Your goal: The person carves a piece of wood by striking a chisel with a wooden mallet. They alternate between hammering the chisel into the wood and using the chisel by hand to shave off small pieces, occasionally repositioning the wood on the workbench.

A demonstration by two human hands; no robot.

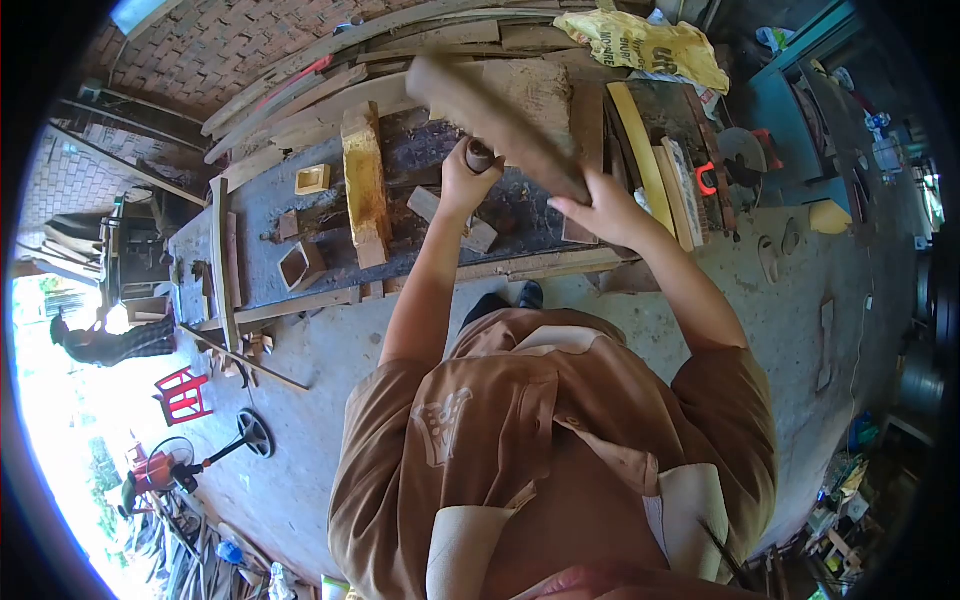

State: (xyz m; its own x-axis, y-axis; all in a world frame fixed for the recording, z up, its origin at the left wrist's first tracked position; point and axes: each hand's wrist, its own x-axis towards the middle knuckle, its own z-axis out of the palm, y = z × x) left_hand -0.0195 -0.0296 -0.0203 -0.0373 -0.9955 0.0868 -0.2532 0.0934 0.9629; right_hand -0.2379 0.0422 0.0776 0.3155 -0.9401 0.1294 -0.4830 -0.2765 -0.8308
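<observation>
My right hand [605, 212] is closed round the narrow end of a long wooden club [495, 120], which is raised and slants up to the left, its far end blurred. My left hand [468, 180] is wrapped round a dark, round-ended handle [479, 155]; the rest of that tool is hidden. Under both hands lies a dark workbench [400, 215]. Close to my left hand a grey block [478, 235] rests on the bench. A pale wood slab [530, 95] lies behind the club.
Left of my arms are a thick yellowish beam [365, 185], a small square box [312, 180] and a hexagonal wooden piece [301, 266]. Boards and a red tape measure [706, 180] lie right. A person [110, 338] and a red stool [183, 395] are far left.
</observation>
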